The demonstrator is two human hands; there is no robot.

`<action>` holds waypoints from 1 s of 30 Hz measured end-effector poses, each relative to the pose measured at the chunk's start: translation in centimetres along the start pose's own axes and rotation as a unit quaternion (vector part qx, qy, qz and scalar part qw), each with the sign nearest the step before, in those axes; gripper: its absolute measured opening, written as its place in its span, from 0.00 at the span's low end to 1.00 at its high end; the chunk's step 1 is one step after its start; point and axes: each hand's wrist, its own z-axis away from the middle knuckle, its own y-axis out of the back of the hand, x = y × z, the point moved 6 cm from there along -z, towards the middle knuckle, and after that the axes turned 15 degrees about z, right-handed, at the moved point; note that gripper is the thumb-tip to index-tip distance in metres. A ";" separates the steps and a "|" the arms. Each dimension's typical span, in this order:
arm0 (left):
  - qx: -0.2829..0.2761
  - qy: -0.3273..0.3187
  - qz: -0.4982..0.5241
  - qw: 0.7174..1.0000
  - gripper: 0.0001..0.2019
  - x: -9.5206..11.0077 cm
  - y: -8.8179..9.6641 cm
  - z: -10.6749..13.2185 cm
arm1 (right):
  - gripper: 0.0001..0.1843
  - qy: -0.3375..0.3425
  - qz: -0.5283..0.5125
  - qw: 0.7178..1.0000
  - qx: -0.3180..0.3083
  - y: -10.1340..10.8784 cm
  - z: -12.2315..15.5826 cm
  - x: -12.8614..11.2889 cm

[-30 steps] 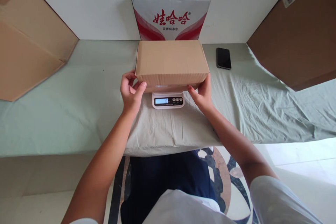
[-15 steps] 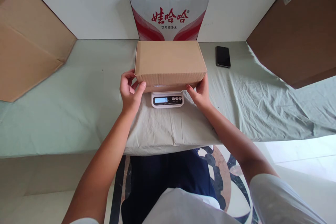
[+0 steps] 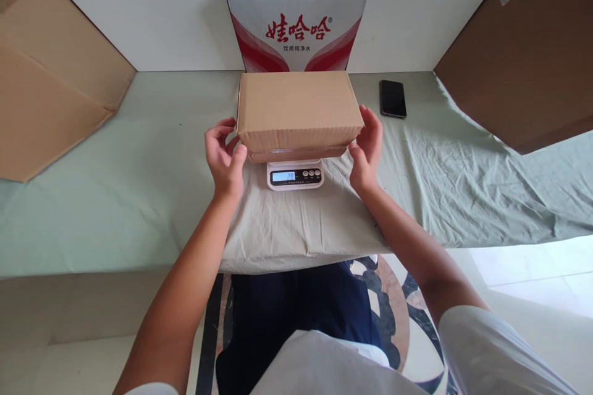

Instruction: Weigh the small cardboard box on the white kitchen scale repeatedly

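A brown cardboard box point(image 3: 299, 102) rests on a white digital scale point(image 3: 295, 187), covering all but the scale's front panel. Lit digits show on the scale's display, too small to read surely. By the box's left front corner is my left hand point(image 3: 226, 157), fingers apart and curved around that side. At the right end, my right hand point(image 3: 367, 151) is spread in the same way, its thumb near the lower front edge. Both hands look released from the box, though light contact at the fingertips cannot be ruled out.
A white and red printed carton point(image 3: 296, 28) stands behind the box against the white wall. To the right lies a black phone point(image 3: 393, 99). Large cardboard pieces flank the table at left point(image 3: 55, 86) and right point(image 3: 519, 68). A pale green cloth point(image 3: 139, 197) covers the table.
My hands have let go of the box and moved outward, the right one farther. The box now sits on the scale by itself, and the display reading has changed.
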 end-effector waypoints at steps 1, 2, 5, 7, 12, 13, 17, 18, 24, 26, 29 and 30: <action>0.010 -0.007 0.005 1.000 0.37 0.1 0.3 -0.1 | 0.43 -0.011 0.001 1.000 0.019 0.5 -0.2 0.2; 0.022 -0.010 0.008 1.000 0.37 0.0 0.6 -0.3 | 0.39 -0.029 0.004 0.999 0.035 0.9 -0.4 0.5; 0.056 0.004 0.015 0.998 0.34 -0.4 1.5 -0.4 | 0.29 -0.106 0.004 0.992 0.067 1.7 -1.0 2.3; 0.075 0.019 0.019 0.997 0.32 -0.9 1.8 -0.5 | 0.23 -0.158 -0.013 0.984 0.078 1.6 -1.1 3.7; 0.103 0.058 0.021 0.993 0.28 -2.8 2.6 -0.9 | 0.13 -0.223 -0.018 0.974 0.041 0.3 -1.3 5.7; 0.107 0.065 0.023 0.992 0.27 -3.2 2.8 -1.1 | 0.14 -0.224 -0.011 0.974 0.029 0.1 -1.4 5.8; 0.124 0.102 0.040 0.986 0.27 -4.3 3.3 -1.6 | 0.16 -0.217 -0.004 0.976 0.019 0.1 -1.8 5.8; 0.128 0.114 0.045 0.984 0.26 -4.3 3.3 -1.6 | 0.16 -0.215 -0.004 0.976 0.019 0.1 -1.9 5.7; 0.130 0.140 0.058 0.980 0.26 -4.2 3.1 -1.6 | 0.15 -0.209 0.037 0.977 -0.012 -0.2 -2.2 5.2; 0.125 0.144 0.058 0.980 0.27 -4.6 3.2 -1.6 | 0.13 -0.211 0.050 0.976 -0.012 -0.1 -2.3 5.1; 0.113 0.146 0.066 0.981 0.28 -5.4 3.5 -1.8 | 0.13 -0.215 0.048 0.975 -0.013 -0.2 -2.2 5.0; 0.107 0.144 0.066 0.981 0.29 -5.6 3.5 -1.8 | 0.14 -0.215 0.043 0.976 -0.014 -0.2 -2.2 4.9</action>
